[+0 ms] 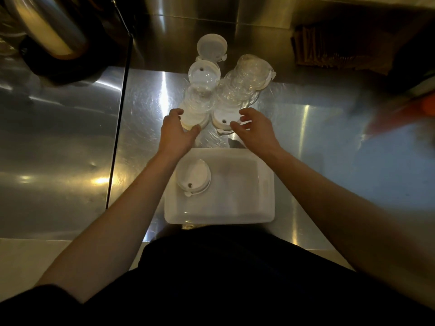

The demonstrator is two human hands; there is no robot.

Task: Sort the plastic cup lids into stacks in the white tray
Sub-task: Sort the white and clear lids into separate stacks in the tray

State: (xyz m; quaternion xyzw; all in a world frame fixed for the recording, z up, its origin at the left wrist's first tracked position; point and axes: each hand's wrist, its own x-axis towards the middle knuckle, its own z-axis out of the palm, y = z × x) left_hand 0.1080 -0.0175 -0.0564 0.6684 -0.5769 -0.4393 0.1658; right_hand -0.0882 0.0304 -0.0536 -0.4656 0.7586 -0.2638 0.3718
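Observation:
A white tray [266, 184] lies on the steel counter just in front of me. One small stack of white lids [194, 177] leans in its far left corner. Beyond the tray lies a loose pile of clear and white cup lids [226, 90]. My left hand [175, 135] has its fingers spread around the near left stack of lids [195, 114], touching its edge. My right hand [255, 130] curls at the rim of a flat white lid with a hole [223, 117]. Whether either hand has a firm hold on a lid cannot be told.
A large steel pot [47, 27] stands at the back left beyond a dark seam in the counter [117, 128]. A brown bundle [329, 50] sits at the back right. Blurred orange and blue shapes [388, 128] fill the right edge.

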